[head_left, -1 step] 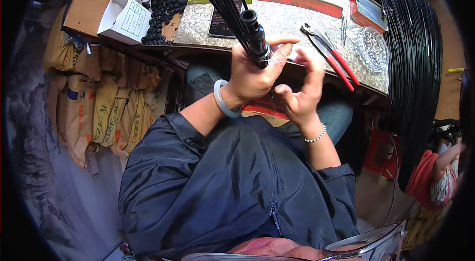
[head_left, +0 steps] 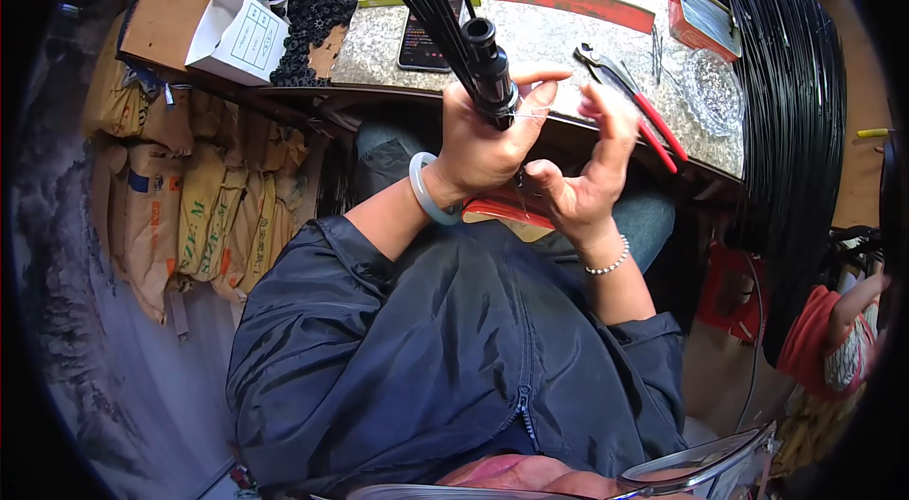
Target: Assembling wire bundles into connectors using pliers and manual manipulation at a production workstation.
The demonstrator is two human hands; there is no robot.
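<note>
Black rods fan up from the left hand, which is clenched around the lower part of the black tube; the tube is tilted, open end up, near the front edge of the work surface; hold this grip firm to prevent slipping; a fine pale strand lies beside the left thumb; keep it free of kinks; the right hand is released, fingers parted; work fingertips close to the tube for control; pliers lie farther right.
</note>
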